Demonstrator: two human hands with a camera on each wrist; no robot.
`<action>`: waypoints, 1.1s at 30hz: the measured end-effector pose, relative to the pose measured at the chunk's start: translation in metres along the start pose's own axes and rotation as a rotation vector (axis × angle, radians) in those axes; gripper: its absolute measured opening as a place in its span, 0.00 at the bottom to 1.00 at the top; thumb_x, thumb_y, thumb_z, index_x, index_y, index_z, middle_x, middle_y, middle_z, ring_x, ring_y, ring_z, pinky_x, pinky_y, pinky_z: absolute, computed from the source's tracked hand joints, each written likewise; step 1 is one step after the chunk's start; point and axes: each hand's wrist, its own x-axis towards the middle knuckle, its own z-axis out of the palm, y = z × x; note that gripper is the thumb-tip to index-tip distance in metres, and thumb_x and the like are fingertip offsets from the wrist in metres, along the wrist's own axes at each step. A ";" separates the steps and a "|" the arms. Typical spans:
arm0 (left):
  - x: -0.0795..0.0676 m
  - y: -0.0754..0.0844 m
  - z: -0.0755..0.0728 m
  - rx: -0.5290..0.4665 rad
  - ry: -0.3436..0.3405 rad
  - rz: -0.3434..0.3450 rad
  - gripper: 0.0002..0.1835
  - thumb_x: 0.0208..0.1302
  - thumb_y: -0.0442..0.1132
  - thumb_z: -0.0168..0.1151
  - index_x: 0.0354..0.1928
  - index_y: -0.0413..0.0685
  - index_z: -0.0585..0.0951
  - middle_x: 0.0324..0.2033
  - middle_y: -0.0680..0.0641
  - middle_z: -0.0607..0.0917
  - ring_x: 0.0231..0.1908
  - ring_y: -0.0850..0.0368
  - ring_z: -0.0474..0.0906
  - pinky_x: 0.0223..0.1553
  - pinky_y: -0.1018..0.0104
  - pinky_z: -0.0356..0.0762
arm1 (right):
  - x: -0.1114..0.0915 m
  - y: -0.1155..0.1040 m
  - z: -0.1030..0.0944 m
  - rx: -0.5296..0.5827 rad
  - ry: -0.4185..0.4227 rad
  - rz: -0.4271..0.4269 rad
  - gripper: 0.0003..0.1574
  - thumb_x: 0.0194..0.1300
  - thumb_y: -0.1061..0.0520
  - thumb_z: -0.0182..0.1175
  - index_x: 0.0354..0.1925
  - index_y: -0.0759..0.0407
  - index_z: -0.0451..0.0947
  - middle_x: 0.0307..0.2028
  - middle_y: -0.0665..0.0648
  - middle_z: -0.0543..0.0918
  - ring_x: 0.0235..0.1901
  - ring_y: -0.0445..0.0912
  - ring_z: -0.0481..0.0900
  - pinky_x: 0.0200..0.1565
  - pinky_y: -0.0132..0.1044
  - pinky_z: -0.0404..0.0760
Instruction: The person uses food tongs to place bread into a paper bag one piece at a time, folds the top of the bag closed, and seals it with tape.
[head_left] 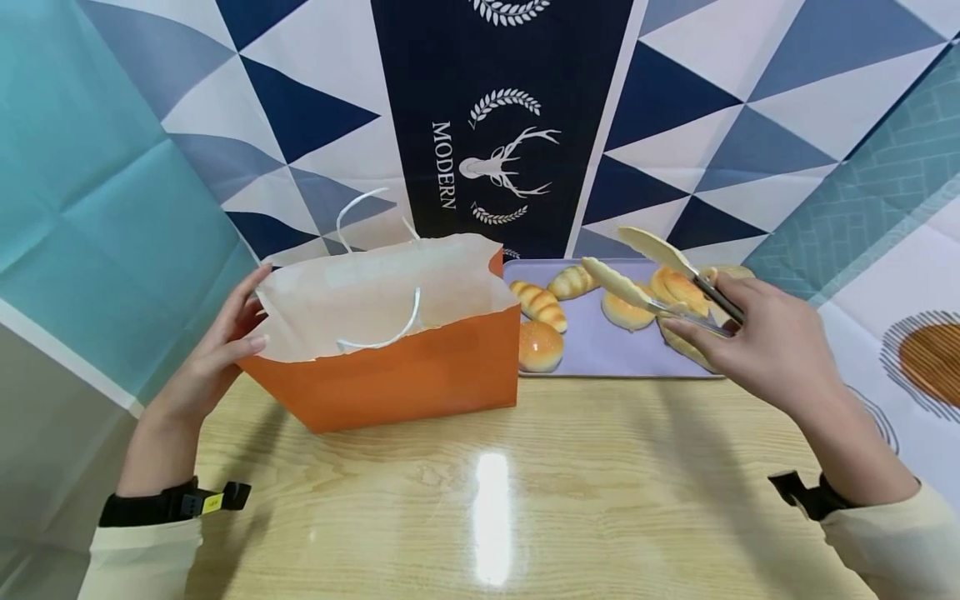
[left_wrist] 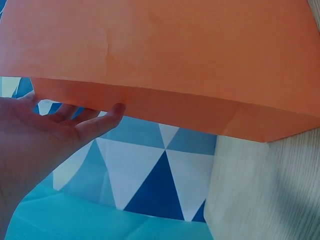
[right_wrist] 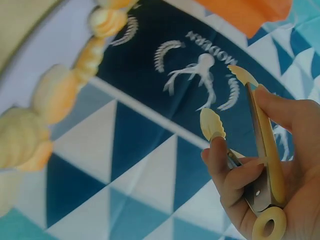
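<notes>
Fingers of a person's right hand point(head_left: 780, 350) curl round metal tongs point(head_left: 671, 257), whose pale tips point(head_left: 611, 278) spread apart above bread point(head_left: 538, 306) on a lavender tray point(head_left: 600, 354); fingers of the left hand point(head_left: 210, 360), spread apart, rest against the side of an open-topped orange paper bag point(head_left: 405, 371), pale on the inside. The bag stands on a wood-grain table point(head_left: 375, 517), just left of the tray, before a triangle-patterned cloth point(head_left: 322, 112) bearing a deer's head point(head_left: 480, 167).
</notes>
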 end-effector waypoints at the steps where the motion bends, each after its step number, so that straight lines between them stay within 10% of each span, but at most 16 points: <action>1: 0.000 0.000 0.000 0.004 0.001 -0.003 0.39 0.69 0.26 0.37 0.79 0.55 0.42 0.70 0.42 0.57 0.65 0.49 0.59 0.55 0.70 0.73 | -0.003 0.005 0.001 -0.006 -0.001 0.009 0.46 0.52 0.34 0.71 0.55 0.67 0.79 0.34 0.63 0.81 0.23 0.51 0.78 0.19 0.43 0.69; 33: -0.003 -0.001 0.001 0.030 0.004 -0.020 0.39 0.70 0.27 0.36 0.80 0.56 0.42 0.70 0.41 0.56 0.66 0.46 0.55 0.56 0.70 0.71 | -0.063 0.128 0.053 -0.123 -0.232 0.313 0.58 0.57 0.24 0.59 0.56 0.76 0.72 0.40 0.79 0.77 0.29 0.71 0.76 0.16 0.53 0.67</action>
